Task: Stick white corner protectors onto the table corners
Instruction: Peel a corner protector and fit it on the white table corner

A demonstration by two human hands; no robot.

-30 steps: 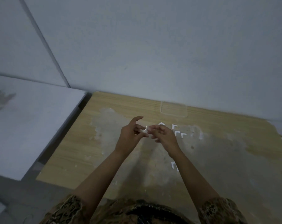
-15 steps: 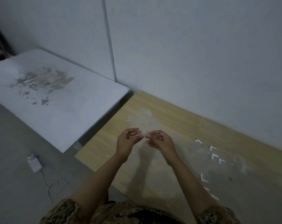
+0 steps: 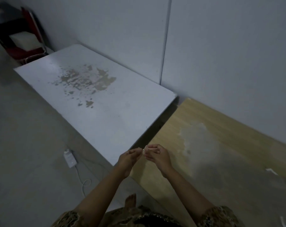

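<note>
Grey wall panels (image 3: 221,46) back two surfaces: a white table (image 3: 106,112) with peeled, stained patches on the left, and the wooden worktop (image 3: 212,145) on the right, its finish worn pale in places. Both of my hands are raised over the near-left corner region of the worktop. My right hand (image 3: 158,155) pinches a small white corner protector (image 3: 147,149) between thumb and fingers. My left hand (image 3: 128,158) has its fingertips curled together just beside it; whether they grip anything, I cannot tell. Spare white protectors (image 3: 271,171) lie on the worktop at the far right. A white adapter (image 3: 69,158) with cable rests on the floor (image 3: 24,161).
</note>
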